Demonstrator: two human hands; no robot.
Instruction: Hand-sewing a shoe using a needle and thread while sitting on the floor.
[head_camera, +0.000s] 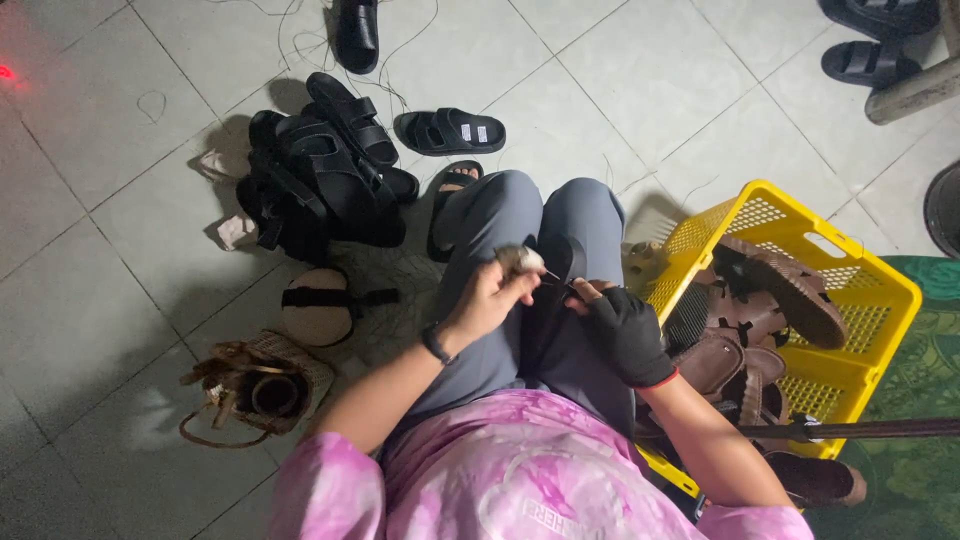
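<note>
Head view: black sandal (556, 262) on lap, flat, dark sole.

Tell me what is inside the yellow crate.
The yellow crate holds brown sandals piled together, straps tangled. The crate's bottom and anything beneath the top sandals are covered, and the person's right arm hides its near corner.

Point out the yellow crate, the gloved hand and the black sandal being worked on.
yellow crate (872, 268): head view, on its far rim.
right hand (622, 330): head view, on the glove's back.
black sandal (562, 258): head view, on its sole over the lap.
</note>
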